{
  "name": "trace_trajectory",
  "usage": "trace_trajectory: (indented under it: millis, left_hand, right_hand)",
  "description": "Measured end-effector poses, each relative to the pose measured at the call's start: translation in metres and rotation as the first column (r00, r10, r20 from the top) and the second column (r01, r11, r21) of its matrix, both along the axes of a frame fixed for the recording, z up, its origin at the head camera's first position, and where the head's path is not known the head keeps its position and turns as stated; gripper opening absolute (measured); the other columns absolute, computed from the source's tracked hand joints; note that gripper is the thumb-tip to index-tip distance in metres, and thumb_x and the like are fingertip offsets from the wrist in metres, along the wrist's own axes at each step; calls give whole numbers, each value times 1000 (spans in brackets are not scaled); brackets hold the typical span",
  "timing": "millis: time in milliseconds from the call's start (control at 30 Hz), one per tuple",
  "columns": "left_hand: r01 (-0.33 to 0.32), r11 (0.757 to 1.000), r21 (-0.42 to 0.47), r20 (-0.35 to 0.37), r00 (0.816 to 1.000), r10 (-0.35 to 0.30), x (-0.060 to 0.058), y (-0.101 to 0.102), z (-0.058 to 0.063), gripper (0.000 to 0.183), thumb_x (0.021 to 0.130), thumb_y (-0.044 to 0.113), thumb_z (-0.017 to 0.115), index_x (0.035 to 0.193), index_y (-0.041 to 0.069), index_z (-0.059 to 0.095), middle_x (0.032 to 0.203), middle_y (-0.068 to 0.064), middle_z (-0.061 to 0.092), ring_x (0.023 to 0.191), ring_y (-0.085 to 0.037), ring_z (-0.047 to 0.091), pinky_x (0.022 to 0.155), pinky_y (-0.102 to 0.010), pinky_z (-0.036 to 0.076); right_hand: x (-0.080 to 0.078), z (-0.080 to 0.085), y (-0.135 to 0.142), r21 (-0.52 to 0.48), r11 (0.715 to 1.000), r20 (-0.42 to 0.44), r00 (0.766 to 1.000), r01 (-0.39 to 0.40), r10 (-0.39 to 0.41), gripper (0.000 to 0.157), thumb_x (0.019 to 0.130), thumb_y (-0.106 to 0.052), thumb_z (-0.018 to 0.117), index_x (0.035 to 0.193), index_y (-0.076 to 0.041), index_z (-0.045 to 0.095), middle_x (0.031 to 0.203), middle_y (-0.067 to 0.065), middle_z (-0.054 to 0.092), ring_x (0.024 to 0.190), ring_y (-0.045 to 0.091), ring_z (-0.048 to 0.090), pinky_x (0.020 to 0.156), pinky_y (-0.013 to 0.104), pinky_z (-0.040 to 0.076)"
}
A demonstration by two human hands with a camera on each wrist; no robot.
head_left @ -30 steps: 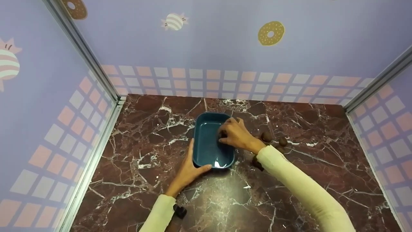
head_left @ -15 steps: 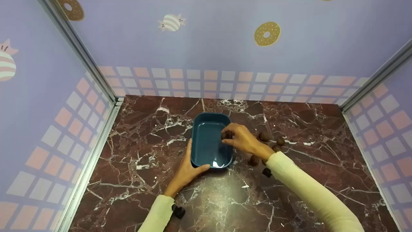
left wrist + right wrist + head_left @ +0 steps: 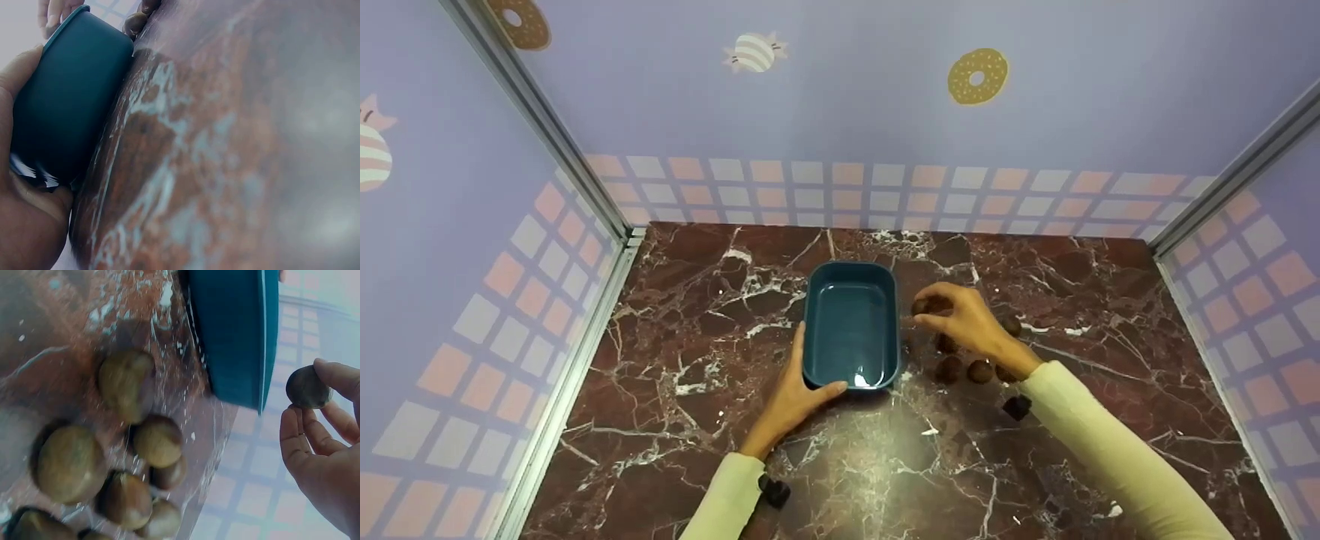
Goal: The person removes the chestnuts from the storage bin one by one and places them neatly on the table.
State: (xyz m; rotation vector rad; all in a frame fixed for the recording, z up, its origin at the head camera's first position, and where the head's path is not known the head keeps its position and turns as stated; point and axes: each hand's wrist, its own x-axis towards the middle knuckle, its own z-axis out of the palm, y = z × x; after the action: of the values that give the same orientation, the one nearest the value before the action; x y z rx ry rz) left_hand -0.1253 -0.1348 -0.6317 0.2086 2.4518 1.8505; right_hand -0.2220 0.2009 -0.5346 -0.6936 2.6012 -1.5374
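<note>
A teal rectangular baking dish [image 3: 851, 330] stands on the marbled table, its smooth inside showing bare. My left hand [image 3: 795, 396] holds its near left corner, fingers along the side and thumb over the front rim; the left wrist view shows that hand against the dish wall [image 3: 67, 95]. Right of the dish, my right hand [image 3: 966, 319] pinches a brown chestnut [image 3: 308, 387] between thumb and fingertips, apart from the dish. Several more chestnuts [image 3: 70, 464] lie loose on the table under and beside that hand, some partly hidden by it in the head view.
The reddish-brown marbled tabletop [image 3: 697, 450] is bounded by a lilac back wall [image 3: 855, 97] and side walls with metal corner rails [image 3: 585, 330]. A small black wrist camera [image 3: 775, 491] sits on my left wrist, another black block [image 3: 1017, 407] at the right.
My right hand has moved right, out from over the dish, with the chestnut pinched in it. More chestnuts on the table now show. My left hand keeps its hold on the dish.
</note>
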Motion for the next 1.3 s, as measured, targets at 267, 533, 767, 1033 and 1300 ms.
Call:
trace_trajectory:
  millis: [267,533,767,1033,1300]
  left_hand:
    - [-21,1000,-3,3,1000,21,3,-1,-2,130,87,37,97,179,19,8,184,-12,10,168,-37,14,133,-64,15]
    - [-12,1000,-15,9,1000,12,4,0,0,129,88,40,95,180,20,6,185,-11,9,169,-38,12,132,-67,15]
    - [-12,1000,-2,9,1000,12,3,1,0,131,87,39,96,179,18,6,185,-12,8,169,-38,12,132,-66,14]
    - [-11,1000,12,-8,1000,11,1,0,-1,130,87,34,97,179,16,7,185,-12,10,169,-37,13,133,-64,14]
    - [-2,1000,-14,-17,1000,2,-2,1,1,130,87,36,96,179,15,7,185,-12,10,169,-37,13,133,-64,14]
  right_hand:
    - [11,3,29,41,994,3,994,106,-106,32,92,-4,89,122,0,77,112,13,81,97,23,76,87,24,60]
    - [39,-11,57,14,987,80,984,159,-159,33,91,0,87,122,2,75,117,21,78,103,37,78,89,31,64]
    - [74,-36,74,23,981,59,979,195,-196,38,86,9,87,122,5,74,117,21,78,103,35,78,91,28,63]
    - [111,-57,80,100,966,-117,967,240,-228,42,79,14,91,116,-1,78,113,9,78,102,32,76,96,37,62]
    - [128,-75,86,189,947,-169,958,261,-231,44,75,14,93,112,-2,77,112,3,74,106,29,73,98,46,59]
